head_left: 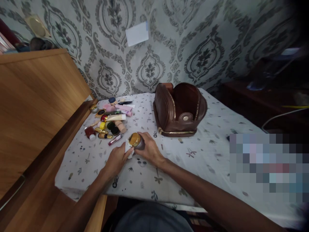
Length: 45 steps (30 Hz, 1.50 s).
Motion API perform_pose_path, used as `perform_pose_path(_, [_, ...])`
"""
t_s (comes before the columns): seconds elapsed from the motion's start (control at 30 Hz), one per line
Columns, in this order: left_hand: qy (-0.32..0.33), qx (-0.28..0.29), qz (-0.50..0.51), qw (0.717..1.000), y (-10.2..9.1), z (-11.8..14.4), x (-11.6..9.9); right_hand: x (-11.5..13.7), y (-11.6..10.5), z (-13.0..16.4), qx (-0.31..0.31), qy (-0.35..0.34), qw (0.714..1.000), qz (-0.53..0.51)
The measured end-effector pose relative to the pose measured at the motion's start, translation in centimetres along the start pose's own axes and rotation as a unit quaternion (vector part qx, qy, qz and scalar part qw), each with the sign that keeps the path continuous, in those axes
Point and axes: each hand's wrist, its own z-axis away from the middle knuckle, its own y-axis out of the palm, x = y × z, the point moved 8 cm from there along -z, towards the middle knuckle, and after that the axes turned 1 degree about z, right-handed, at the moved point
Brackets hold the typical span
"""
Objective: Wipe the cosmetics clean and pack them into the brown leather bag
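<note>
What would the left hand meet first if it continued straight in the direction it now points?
The left hand points up and right, and holds a white cloth against the gold-lidded jar in the right hand. So it would meet that jar first.

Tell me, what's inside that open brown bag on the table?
The brown bag stands unzipped, showing only its dark brown lining and a round snap on an inner flap. No items are visible inside; its bottom is hidden by the front wall and shadow.
</note>
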Motion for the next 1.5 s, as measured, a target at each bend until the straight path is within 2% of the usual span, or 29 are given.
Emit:
perform_pose_path(0.1, [0.001, -0.010, -0.165, 0.986, -0.2, 0.5, -0.8, 0.2, -0.2, 0.2, -0.011, 0.003, 1.000, 0.020])
perform_pose_path(0.2, [0.014, -0.013, -0.256, 0.967, -0.4, 0.8, -2.0, 0.4, -0.3, 0.4, -0.007, -0.001, 0.999, 0.044])
perform_pose_path(0.37, [0.055, -0.049, -0.288, 0.955, -1.3, 0.9, -4.8, 1.5, 0.1, 0.8, -0.002, -0.046, 0.995, 0.091])
perform_pose_path(0.57, [0.049, -0.102, -0.304, 0.946, -3.0, -0.3, -6.6, 2.0, 1.0, 1.0, 0.026, -0.078, 0.994, 0.075])
perform_pose_path(0.73, [0.005, -0.111, -0.272, 0.956, -4.3, -2.6, -4.7, 2.3, 1.1, 1.1, 0.049, -0.085, 0.993, 0.061])
perform_pose_path(0.83, [0.007, -0.089, -0.205, 0.975, -3.9, -3.8, -2.8, 2.3, 0.6, 0.9, 0.036, -0.073, 0.996, 0.027])
perform_pose_path(0.93, [0.004, -0.084, -0.168, 0.982, -3.2, -3.8, -1.3, 1.8, 0.3, 0.6, 0.028, -0.050, 0.998, -0.012])
perform_pose_path(1.0, [0.018, -0.086, -0.170, 0.981, -2.9, -3.2, -1.4, 1.4, 0.1, 0.4, 0.020, -0.031, 0.999, -0.030])
perform_pose_path(1.13, [0.076, -0.066, -0.208, 0.973, -2.6, -1.8, -3.5, 1.2, -0.4, 0.3, -0.003, -0.021, 0.999, -0.039])
perform_pose_path(1.27, [0.092, -0.068, -0.232, 0.966, -3.0, -1.9, -4.9, 2.4, 0.3, 0.6, 0.034, -0.060, 0.997, -0.029])
perform_pose_path(1.37, [0.070, -0.091, -0.211, 0.971, -3.5, -2.7, -4.2, 2.6, 0.5, 0.7, 0.051, -0.061, 0.995, -0.053])
perform_pose_path(1.5, [0.032, -0.109, -0.107, 0.988, -3.6, -3.4, -1.6, 1.4, 0.1, 0.2, 0.028, -0.001, 0.990, -0.141])
